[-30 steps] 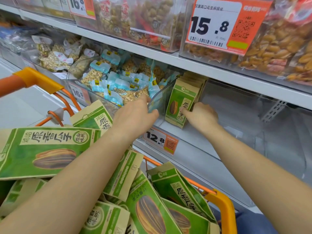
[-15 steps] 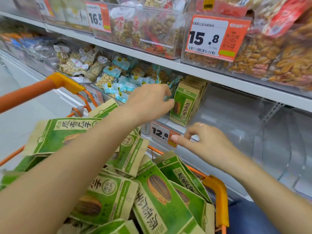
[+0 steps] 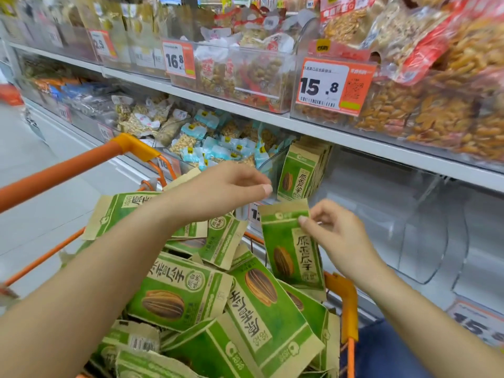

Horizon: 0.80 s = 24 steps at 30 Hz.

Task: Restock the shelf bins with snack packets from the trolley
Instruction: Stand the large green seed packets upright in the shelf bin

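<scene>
One green snack packet (image 3: pixel 293 249) hangs upright over the trolley's (image 3: pixel 342 301) far edge, pinched near its top corner between thumb and fingertips of the right hand (image 3: pixel 336 236). The left hand (image 3: pixel 223 188) hovers just left of it, fingers loosely curled, holding nothing. About nine more green packets lie heaped in the trolley (image 3: pixel 253 304). On the shelf, one row of the same packets (image 3: pixel 302 170) stands upright at the left end of a clear bin (image 3: pixel 425 241); their count is hidden by overlap. A price tag (image 3: pixel 334 87) reads 15.8 above.
</scene>
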Each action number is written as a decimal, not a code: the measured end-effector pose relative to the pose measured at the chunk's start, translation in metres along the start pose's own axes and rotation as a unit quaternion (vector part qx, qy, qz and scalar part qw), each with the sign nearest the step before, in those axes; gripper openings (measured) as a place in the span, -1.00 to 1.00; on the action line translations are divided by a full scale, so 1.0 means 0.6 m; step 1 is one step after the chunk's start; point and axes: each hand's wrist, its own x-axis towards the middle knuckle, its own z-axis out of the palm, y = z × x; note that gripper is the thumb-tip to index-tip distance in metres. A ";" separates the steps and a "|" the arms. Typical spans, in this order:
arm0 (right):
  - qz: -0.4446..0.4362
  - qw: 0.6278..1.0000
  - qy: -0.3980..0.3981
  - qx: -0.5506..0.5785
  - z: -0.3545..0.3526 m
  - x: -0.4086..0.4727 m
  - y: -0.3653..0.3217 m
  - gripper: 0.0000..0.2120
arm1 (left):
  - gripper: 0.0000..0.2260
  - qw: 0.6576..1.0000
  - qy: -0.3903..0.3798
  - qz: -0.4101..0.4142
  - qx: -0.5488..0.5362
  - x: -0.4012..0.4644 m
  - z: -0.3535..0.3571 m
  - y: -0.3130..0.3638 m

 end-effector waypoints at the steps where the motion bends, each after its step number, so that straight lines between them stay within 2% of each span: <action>1: -0.005 0.998 0.028 0.049 -0.007 0.003 -0.012 -0.81 | -0.70 0.997 0.003 -0.007 -0.073 -0.004 0.006 -0.001; 4: -0.022 0.986 0.068 0.148 -0.021 0.012 -0.035 -0.79 | -0.40 0.987 0.006 -0.024 -0.156 -0.009 0.028 0.000; 5: -0.025 0.982 0.072 0.171 -0.024 0.013 -0.043 -0.78 | -0.38 0.987 -0.006 -0.020 -0.159 -0.010 0.038 0.001; 8: -0.016 0.974 0.067 0.216 -0.029 0.013 -0.056 -0.85 | -0.56 0.987 -0.032 0.005 -0.157 -0.005 0.066 -0.005; 10: 0.005 0.980 0.012 0.200 -0.032 0.014 -0.055 -0.96 | -0.65 0.988 -0.013 0.002 -0.154 -0.002 0.076 -0.010; 12: 0.024 0.987 -0.090 0.132 -0.034 0.014 -0.047 -0.76 | -0.69 0.988 0.013 0.001 -0.154 0.003 0.077 -0.014; 14: 0.032 0.987 -0.130 0.090 -0.032 0.014 -0.039 -0.68 | -0.72 0.989 0.025 0.006 -0.146 0.008 0.070 -0.019; 16: 0.042 0.989 -0.084 0.116 -0.032 0.022 -0.031 -0.71 | -0.69 0.996 0.030 0.008 -0.083 0.009 0.057 -0.024; 19: 0.023 0.994 0.062 0.090 -0.039 0.053 -0.009 -0.72 | -0.60 0.985 0.114 0.035 0.123 0.005 0.031 -0.032; 21: 0.028 0.990 0.122 0.060 -0.038 0.086 0.016 -0.74 | -0.62 0.981 0.141 0.032 0.127 0.002 0.017 -0.041; 24: 0.084 0.984 0.155 0.035 -0.017 0.144 0.060 -0.77 | -0.58 0.989 0.139 0.001 0.048 0.004 0.009 -0.062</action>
